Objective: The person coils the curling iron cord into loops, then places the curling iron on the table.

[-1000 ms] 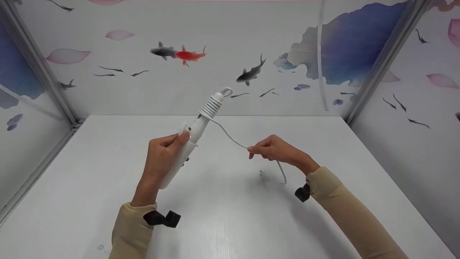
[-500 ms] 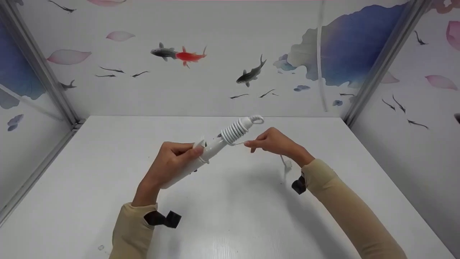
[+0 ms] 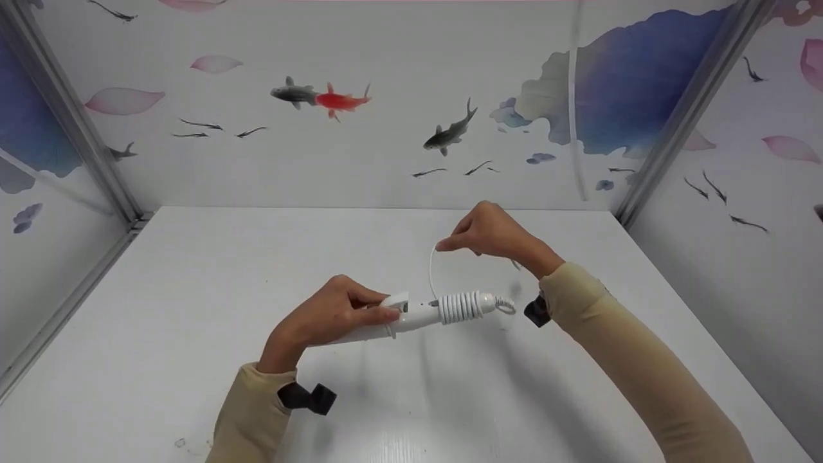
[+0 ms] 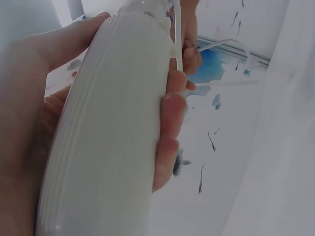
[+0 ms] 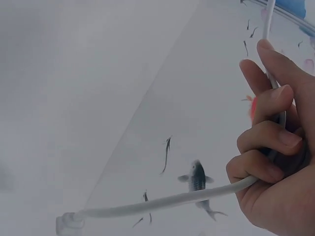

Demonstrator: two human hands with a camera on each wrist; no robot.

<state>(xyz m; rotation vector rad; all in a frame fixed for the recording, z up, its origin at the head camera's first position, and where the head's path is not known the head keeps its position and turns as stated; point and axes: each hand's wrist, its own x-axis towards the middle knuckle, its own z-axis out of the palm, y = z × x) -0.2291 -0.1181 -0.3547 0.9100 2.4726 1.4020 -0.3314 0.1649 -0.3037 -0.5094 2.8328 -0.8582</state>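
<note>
My left hand (image 3: pixel 334 315) grips a white wand-shaped appliance, apparently a curling iron (image 3: pixel 421 315), thumb by its small lever (image 3: pixel 397 301). It lies nearly level above the table, its smooth body (image 4: pixel 103 132) filling much of the left wrist view. Several turns of white power cord (image 3: pixel 460 307) circle its narrow end, where the cord also forms a small loop. From the coils, a free length rises to my right hand (image 3: pixel 492 231), which pinches it with thumb and forefinger. In the right wrist view the cord runs through the curled fingers (image 5: pixel 268 140) to a pale plug (image 5: pixel 70 223).
A white tabletop (image 3: pixel 398 411) lies under both hands. Printed panels with fish and petals stand behind (image 3: pixel 386 38) and at the sides, joined by metal corner posts (image 3: pixel 694 109). Black wrist cameras (image 3: pixel 321 399) sit at both sleeves.
The curling iron has swung from pointing steeply up to nearly level, its coiled end moving down and right. My right hand has risen above it with the cord.
</note>
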